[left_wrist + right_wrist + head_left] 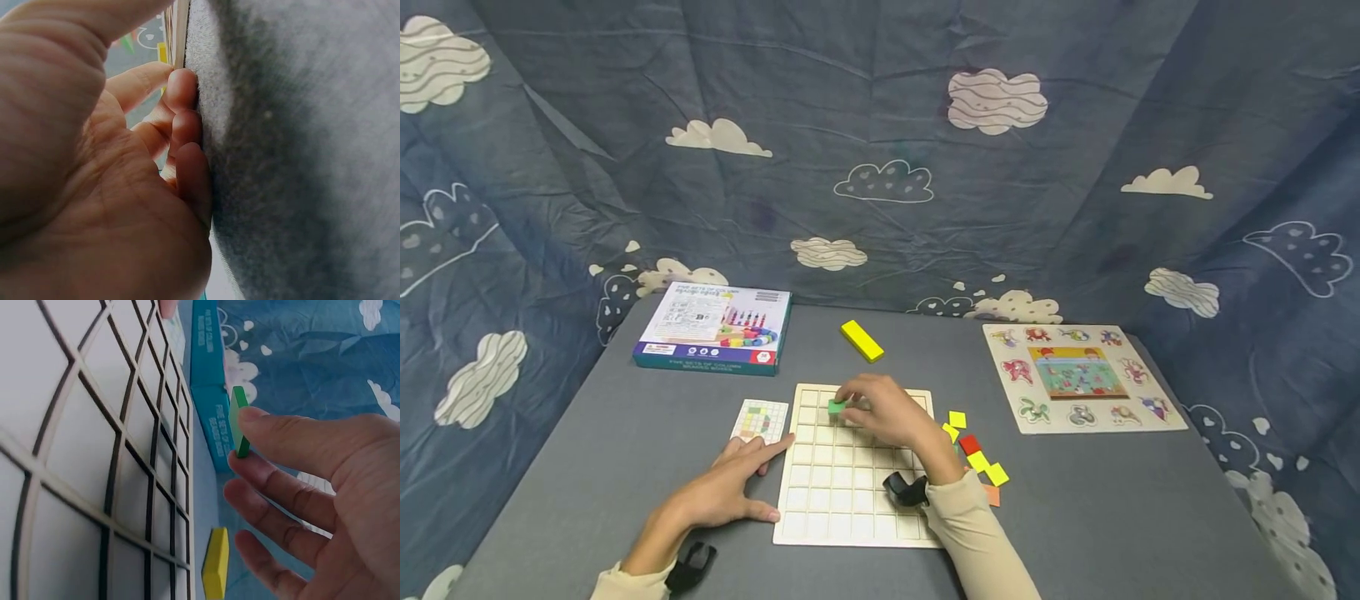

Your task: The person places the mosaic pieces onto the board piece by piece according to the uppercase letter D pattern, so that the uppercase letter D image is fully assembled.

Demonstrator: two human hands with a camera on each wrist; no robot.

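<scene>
A green square tile [239,422] is pinched between the thumb and index finger of my right hand [883,410]. In the right wrist view the tile stands on edge, apart from the wooden grid board [841,477]. From the head view, hand and tile are over the board's upper left cells. My left hand [722,485] lies at the board's left side, its index fingertip and thumb touching the edge. Its other fingers rest on the table in the left wrist view. A small pattern card [760,421] with coloured squares lies just beyond that hand, partly covered by it.
Several loose tiles, yellow [997,474], red [970,444] and orange [992,495], lie right of the board, partly behind the right forearm. Farther back are a yellow block [862,341], a boxed toy set [711,329] and a sea-animal puzzle board [1081,379].
</scene>
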